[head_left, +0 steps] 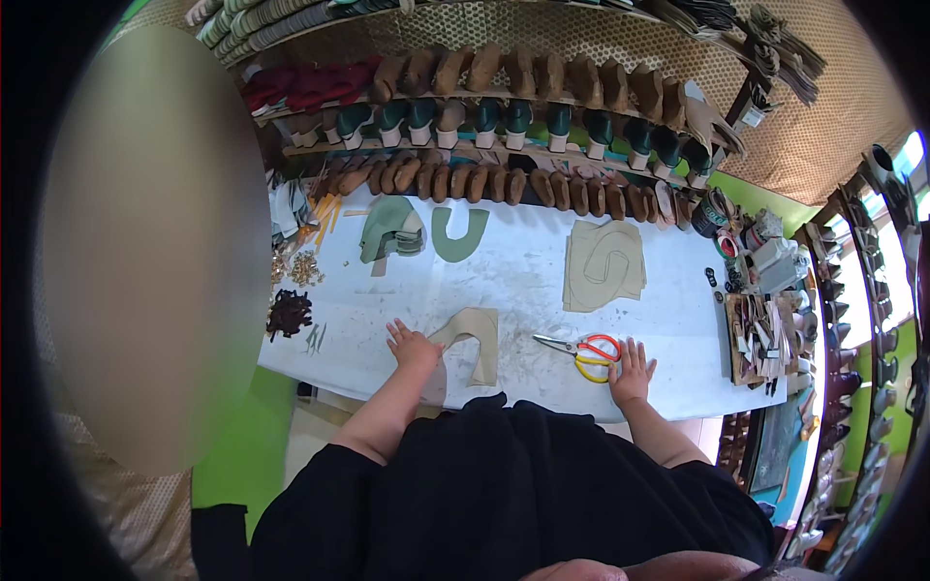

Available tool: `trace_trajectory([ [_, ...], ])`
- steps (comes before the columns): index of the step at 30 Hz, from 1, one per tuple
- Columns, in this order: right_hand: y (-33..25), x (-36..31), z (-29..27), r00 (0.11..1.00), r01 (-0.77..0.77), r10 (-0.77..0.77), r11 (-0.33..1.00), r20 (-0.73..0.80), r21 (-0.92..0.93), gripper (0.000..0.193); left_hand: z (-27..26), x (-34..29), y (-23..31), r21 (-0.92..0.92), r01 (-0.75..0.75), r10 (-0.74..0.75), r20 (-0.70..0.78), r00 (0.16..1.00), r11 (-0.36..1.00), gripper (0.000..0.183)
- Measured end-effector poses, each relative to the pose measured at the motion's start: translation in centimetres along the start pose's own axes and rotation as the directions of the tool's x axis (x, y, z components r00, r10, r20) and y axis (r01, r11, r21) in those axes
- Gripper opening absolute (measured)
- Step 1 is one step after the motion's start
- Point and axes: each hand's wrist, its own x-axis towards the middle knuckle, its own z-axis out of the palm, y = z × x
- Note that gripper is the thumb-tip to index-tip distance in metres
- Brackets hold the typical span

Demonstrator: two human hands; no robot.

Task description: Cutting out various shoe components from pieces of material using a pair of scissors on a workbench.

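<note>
My left hand (pixel 415 346) lies on the white tabletop with its fingers spread, its thumb side against a beige arch-shaped cut piece (pixel 488 334). Whether the thumb touches that piece or only rests beside it, I cannot tell. To the right lies a pair of scissors (pixel 578 348), one handle loop red and the other yellow, blades pointing left. My right hand (pixel 633 371) is flat beside the handles, fingers apart, its thumb close to the yellow loop. Neither hand holds anything. Farther back are beige sheets (pixel 579 290) with curved shapes on top and a green U-shaped piece (pixel 460 250).
More green pieces (pixel 386 229) are stacked at the back left, near dark brown scraps (pixel 290 313). Shelves (pixel 542 97) of shoe forms rise behind the table. A tray of scraps (pixel 758 339) and containers (pixel 780 266) line the right side. A blurred oval covers the far left.
</note>
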Motion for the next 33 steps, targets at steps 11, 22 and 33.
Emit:
trace_trajectory([
  [11, 0.0, -0.1, 0.0, 1.000, -0.007, 0.007, 1.000, 0.012, -0.014, 0.065, 1.2, -0.7, -0.8, -0.119, -0.129, 0.115, -0.113, 0.987, 0.985, 0.045],
  [22, -0.2, 0.1, 0.0, 1.000, 0.008, -0.008, 1.000, 0.019, -0.012, 0.065, 1.8, -1.2, -7.7, -0.347, -0.116, 0.074, -0.131, 0.989, 0.931, 0.046],
  [33, 0.1, 0.0, -0.1, 1.000, 0.003, -0.003, 1.000, 0.025, -0.017, 0.066, -1.0, -2.7, -5.2, -0.247, -0.082, 0.021, -0.241, 0.970, 0.965, 0.039],
])
